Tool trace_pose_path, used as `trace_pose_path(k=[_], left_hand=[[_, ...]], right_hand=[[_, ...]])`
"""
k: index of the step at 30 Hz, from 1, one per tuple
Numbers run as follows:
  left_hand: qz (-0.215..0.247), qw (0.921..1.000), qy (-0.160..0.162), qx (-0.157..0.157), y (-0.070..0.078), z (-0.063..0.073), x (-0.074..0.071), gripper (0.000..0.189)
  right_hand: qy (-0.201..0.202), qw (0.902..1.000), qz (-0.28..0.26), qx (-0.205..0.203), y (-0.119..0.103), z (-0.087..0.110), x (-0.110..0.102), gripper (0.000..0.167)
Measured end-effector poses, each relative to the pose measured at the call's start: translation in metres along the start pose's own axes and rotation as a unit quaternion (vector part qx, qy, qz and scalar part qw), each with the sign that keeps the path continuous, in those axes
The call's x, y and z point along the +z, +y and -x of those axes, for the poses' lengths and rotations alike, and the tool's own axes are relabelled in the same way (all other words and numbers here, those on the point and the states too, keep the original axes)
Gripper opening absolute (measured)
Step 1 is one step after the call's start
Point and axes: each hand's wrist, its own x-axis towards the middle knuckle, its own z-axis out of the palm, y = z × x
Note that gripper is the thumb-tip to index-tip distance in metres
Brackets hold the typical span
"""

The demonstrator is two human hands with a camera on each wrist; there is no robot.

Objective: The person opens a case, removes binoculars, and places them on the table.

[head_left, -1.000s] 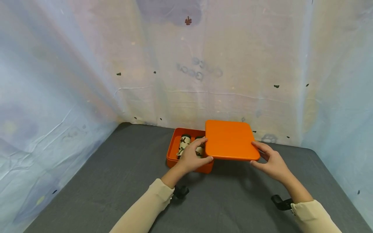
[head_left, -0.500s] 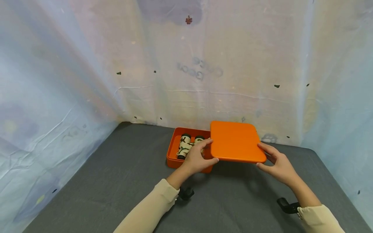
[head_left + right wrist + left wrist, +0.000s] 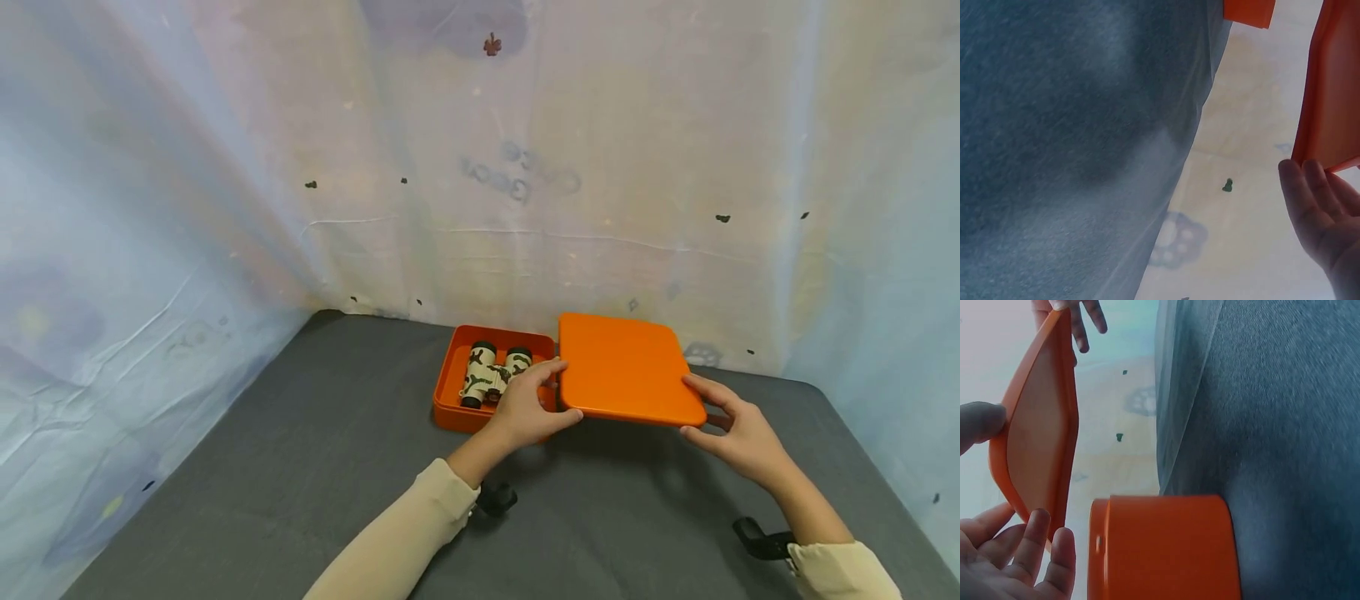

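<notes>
An orange plastic lid (image 3: 626,371) is held up above the table, its inner side facing the left wrist camera. My left hand (image 3: 523,410) grips its left edge, thumb at the near side and fingers spread below. On the opposite edge, my right hand (image 3: 742,433) pinches the near right corner; the right wrist view shows fingers under the lid's rim (image 3: 1310,94). Left of the lid stands the open orange box (image 3: 452,417). Inside it lie camouflage-patterned binoculars (image 3: 478,371), with black ends, partly hidden behind my left hand.
Dark grey cloth covers the table (image 3: 300,467). Close behind the box and lid hangs a pale printed curtain (image 3: 480,275), with further curtain along the left and right sides. Black wrist straps (image 3: 761,542) show below the sleeves.
Both hands have carried the lid rightward and slightly nearer, away from over the box. More of the binoculars and of the box interior shows now. The box stays in place.
</notes>
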Motion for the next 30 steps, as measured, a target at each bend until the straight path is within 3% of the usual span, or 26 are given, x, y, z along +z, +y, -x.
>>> trace_pose_path(k=[14, 21, 30], left_hand=[[0.014, 0.9998, -0.008, 0.008, 0.006, 0.004, 0.014, 0.068], [0.033, 0.9994, -0.008, 0.005, 0.01, 0.005, 0.021, 0.069], [0.066, 0.9974, -0.02, -0.023, 0.018, 0.005, 0.029, 0.067]], right_hand=[[-0.023, 0.9978, 0.024, 0.057, 0.004, 0.011, -0.011, 0.067], [-0.028, 0.998, 0.002, 0.057, 0.01, 0.015, -0.015, 0.067], [-0.036, 0.9975, -0.011, 0.059, 0.013, 0.018, -0.02, 0.066]])
